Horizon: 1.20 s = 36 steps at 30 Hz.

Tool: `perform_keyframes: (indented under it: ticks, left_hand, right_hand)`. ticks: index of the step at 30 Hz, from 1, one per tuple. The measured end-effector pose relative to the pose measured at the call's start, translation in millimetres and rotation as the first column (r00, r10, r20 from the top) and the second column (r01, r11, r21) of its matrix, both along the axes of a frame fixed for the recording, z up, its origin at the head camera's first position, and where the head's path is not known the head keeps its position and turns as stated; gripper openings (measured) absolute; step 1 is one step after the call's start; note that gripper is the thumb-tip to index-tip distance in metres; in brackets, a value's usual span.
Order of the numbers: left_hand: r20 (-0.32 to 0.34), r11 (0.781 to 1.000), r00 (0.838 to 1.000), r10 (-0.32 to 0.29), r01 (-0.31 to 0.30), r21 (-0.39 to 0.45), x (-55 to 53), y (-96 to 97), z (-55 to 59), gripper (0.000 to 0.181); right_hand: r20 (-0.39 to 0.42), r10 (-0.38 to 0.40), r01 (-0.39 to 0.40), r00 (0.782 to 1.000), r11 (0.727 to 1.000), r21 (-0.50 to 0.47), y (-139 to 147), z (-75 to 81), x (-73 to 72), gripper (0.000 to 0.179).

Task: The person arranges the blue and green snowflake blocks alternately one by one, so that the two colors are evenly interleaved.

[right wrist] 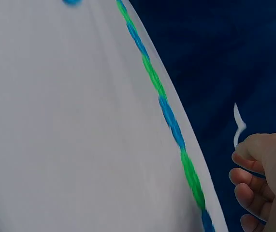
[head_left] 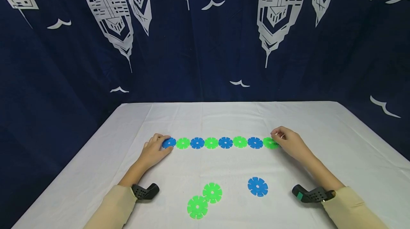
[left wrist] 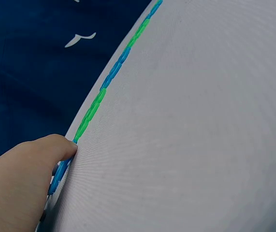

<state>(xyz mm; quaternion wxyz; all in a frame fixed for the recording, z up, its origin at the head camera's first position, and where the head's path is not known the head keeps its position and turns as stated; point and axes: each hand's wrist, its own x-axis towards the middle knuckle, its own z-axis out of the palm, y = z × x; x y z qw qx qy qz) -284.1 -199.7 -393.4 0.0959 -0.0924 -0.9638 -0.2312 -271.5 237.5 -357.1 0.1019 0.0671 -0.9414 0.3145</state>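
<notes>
A straight row of alternating blue and green notched plastic discs lies across the white tablecloth. In the head view my left hand (head_left: 153, 153) pinches the blue disc (head_left: 168, 143) at the left end, index finger and thumb at its edges. The left wrist view shows the thumb (left wrist: 58, 147) right at that disc. At the other end, my right hand (head_left: 292, 144) hovers over the green disc (head_left: 269, 143) and partly covers it. Its fingers are loosely curled with nothing seen between them; in the right wrist view the hand (right wrist: 273, 174) appears raised beside the row.
Nearer the front lie two loose green discs (head_left: 212, 192), one (head_left: 197, 207) overlapping the other's edge in this view. A loose blue disc (head_left: 257, 186) lies to their right. Behind the table hangs a dark blue curtain (head_left: 198, 51) with white prints.
</notes>
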Motion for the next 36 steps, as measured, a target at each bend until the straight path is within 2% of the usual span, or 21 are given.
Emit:
perform_keyframes:
  ticks: [7, 13, 18, 25, 30, 36]
  left_hand:
    - [-0.005, 1.000, 1.000, -0.006, 0.006, 0.013, 0.5, 0.4, 0.3, 0.052]
    - [-0.004, 1.000, 1.000, -0.008, 0.008, 0.011, 0.2, 0.4, 0.3, 0.051]
    - [-0.010, 1.000, 1.000, -0.008, 0.008, 0.007, 0.1, 0.1, 0.1, 0.051]
    - [-0.016, 1.000, 1.000, -0.011, 0.011, 0.004, -0.4, -0.4, -0.3, 0.052]
    - [-0.020, 1.000, 1.000, -0.010, 0.010, -0.001, -0.7, -0.2, -0.7, 0.052]
    - [-0.017, 1.000, 1.000, -0.008, 0.007, -0.002, -0.3, -0.1, -0.7, 0.051]
  right_hand:
    - [0.022, 0.125, -0.124, 0.992, 0.992, -0.031, -40.2, 10.0, 15.4, 0.023]
    - [0.045, 0.224, -0.220, 0.973, 0.972, -0.081, -73.4, 11.4, 33.2, 0.020]
    - [0.054, 0.322, -0.315, 0.945, 0.943, -0.106, -95.8, 8.2, 48.7, 0.018]
    - [0.057, 0.450, -0.440, 0.891, 0.888, -0.135, -112.9, -1.5, 64.0, 0.022]
    - [0.089, 0.502, -0.488, 0.860, 0.862, -0.141, -118.6, -8.6, 72.4, 0.030]
    - [0.112, 0.523, -0.506, 0.845, 0.849, -0.153, -123.5, -16.1, 76.9, 0.035]
